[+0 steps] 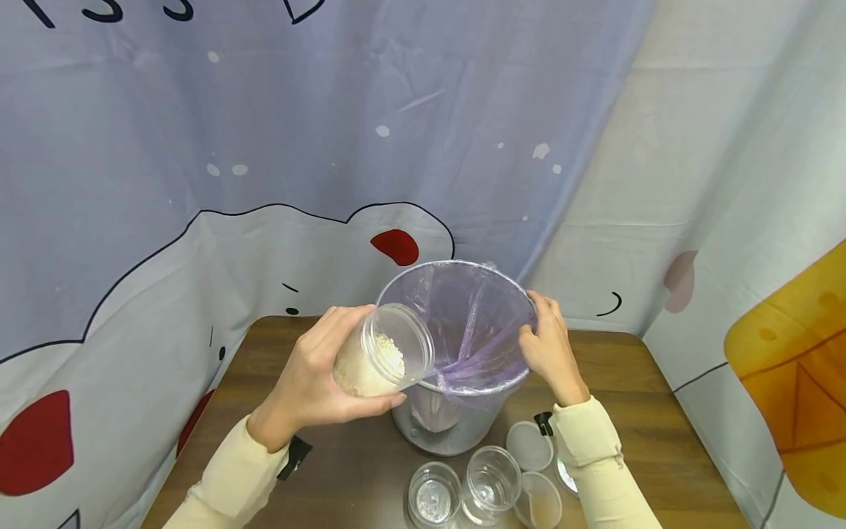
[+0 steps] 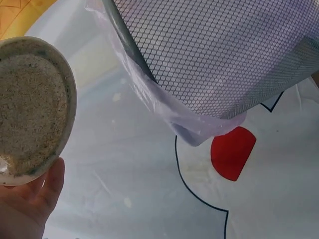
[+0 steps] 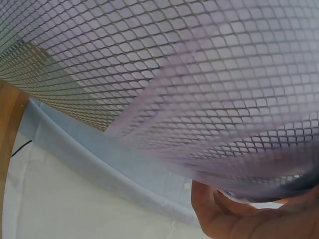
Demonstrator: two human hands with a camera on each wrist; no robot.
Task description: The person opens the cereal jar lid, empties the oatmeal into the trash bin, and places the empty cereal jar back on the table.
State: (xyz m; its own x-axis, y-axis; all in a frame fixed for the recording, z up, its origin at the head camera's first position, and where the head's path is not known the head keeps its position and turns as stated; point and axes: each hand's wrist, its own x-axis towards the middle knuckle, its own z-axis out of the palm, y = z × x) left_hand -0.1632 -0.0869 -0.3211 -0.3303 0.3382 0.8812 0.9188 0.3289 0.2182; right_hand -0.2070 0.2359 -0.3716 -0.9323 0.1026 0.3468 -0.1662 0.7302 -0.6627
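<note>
My left hand (image 1: 317,378) grips a clear plastic jar (image 1: 352,371) holding pale, coarse flakes (image 1: 388,355). The jar is tipped, its open mouth at the near left rim of a mesh trash bin (image 2: 229,59). In the left wrist view the jar's round base (image 2: 32,107) faces the camera, flakes showing through it. A thin purple bag (image 1: 476,316) lines the bin and folds over its rim. My right hand (image 1: 550,353) holds the bin's right rim, thumb inside and fingers outside. From below, the right wrist view shows these fingers (image 3: 239,216) at the bag-covered rim.
Two clear open jars (image 1: 434,496) (image 1: 492,481) stand on the wooden table (image 1: 344,470) in front of the bin. Round translucent lids (image 1: 529,446) lie beside them, near my right forearm. A printed curtain (image 1: 297,147) hangs close behind the table.
</note>
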